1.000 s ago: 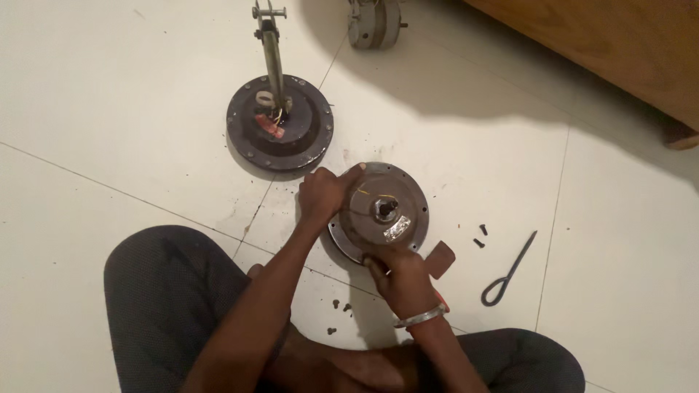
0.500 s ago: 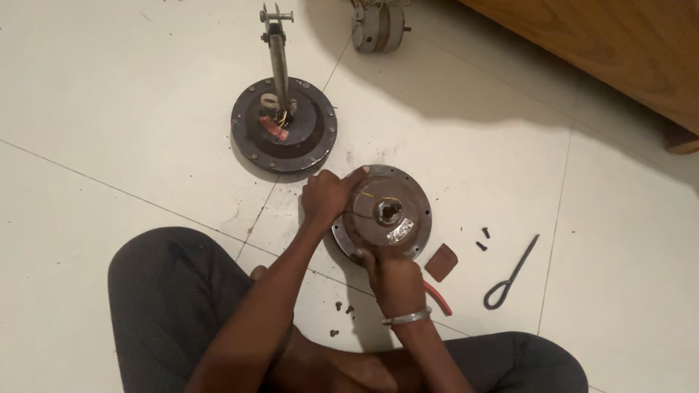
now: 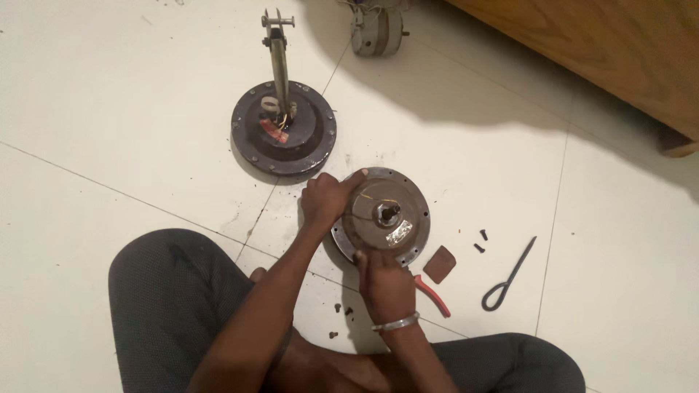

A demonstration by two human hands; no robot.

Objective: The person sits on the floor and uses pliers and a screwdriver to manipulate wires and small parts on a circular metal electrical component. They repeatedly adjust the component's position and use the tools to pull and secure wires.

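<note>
Head view: round metal disc on the floor, between both hands.
Left hand: curled over its far-left rim.
Right hand: gripping the near rim.
Around: second disc with rod far left — red-handled pliers, bent hook near right.

Bright, even light on the pale floor; a broad soft shadow falls from twelve toward three o'clock. Focus sharp, slight glare.
</note>
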